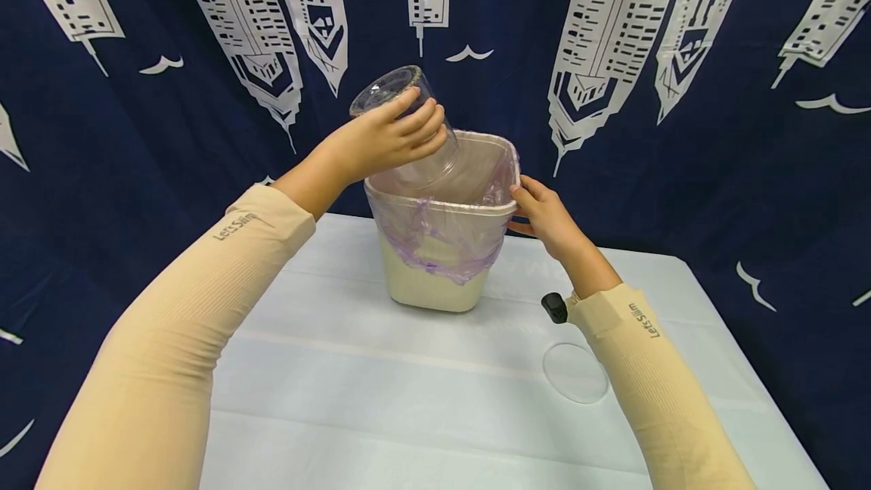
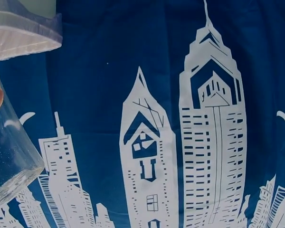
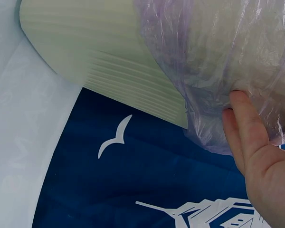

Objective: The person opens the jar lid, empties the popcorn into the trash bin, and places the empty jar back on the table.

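My left hand (image 1: 391,134) grips a clear plastic jar (image 1: 429,165) and holds it tilted over the bin, one end raised and the other down inside the rim. Small specks cling to the raised end of the jar, seen also in the left wrist view on the jar (image 2: 12,156). The trash bin (image 1: 435,286) is cream-coloured and stands on the table, lined with a thin purple bag (image 1: 449,240) folded over its rim. My right hand (image 1: 544,218) holds the bin's right rim, its fingers (image 3: 249,126) against the bag outside.
A clear round lid or ring (image 1: 574,374) lies flat on the white-covered table (image 1: 408,392), close to my right forearm. Behind the table hangs a dark blue cloth (image 1: 503,89) printed with white buildings.
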Motion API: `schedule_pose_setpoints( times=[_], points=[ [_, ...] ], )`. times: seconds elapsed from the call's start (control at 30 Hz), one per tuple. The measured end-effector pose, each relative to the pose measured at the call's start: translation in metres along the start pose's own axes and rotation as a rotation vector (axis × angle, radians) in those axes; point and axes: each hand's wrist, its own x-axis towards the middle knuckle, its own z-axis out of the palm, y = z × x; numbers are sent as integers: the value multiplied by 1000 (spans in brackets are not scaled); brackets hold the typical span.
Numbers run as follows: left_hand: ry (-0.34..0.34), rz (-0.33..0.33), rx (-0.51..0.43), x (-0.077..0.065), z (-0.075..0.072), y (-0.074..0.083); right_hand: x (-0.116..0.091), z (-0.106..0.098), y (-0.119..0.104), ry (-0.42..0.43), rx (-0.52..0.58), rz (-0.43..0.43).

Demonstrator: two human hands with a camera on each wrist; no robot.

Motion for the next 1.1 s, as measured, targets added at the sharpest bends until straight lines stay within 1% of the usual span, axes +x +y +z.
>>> schedule_pose_setpoints(
  times=[0.1,0.17,0.23,0.33,0.4,0.43,0.47,0.5,0.63,0.67,0.7,0.87,1.0,1.1],
  points=[
    [-17,-21,-9,-1,-1,0,0,-1,0,2,-6,-2],
    [-16,-62,-37,-3,-1,2,1,-1,1,1,-7,-5],
    [-1,-124,-75,-4,0,3,1,-1,1,2,-11,-10],
    [37,-247,-122,-6,1,6,1,-2,1,5,-15,-12],
    [40,-326,-165,-6,0,7,1,-2,1,4,-16,-12],
    [26,-362,-199,-7,0,8,1,-2,1,5,-13,-11],
    [-3,-394,-244,-7,-1,8,1,-1,1,6,-11,-8],
    [-43,-424,-299,-8,-3,8,1,-1,1,5,-6,-6],
    [-238,-565,-538,-11,-9,7,0,0,1,6,11,2],
    [-279,-604,-585,-11,-10,6,0,0,1,5,14,4],
    [-301,-646,-627,-11,-11,5,0,0,1,5,14,4],
    [-349,-853,-810,-11,-13,3,-1,0,0,2,7,-1],
    [-394,-1003,-966,-10,-16,0,0,0,0,-1,-5,-11],
    [-382,-1116,-1086,-8,-18,-2,0,0,1,2,-11,-11]
  ],
)
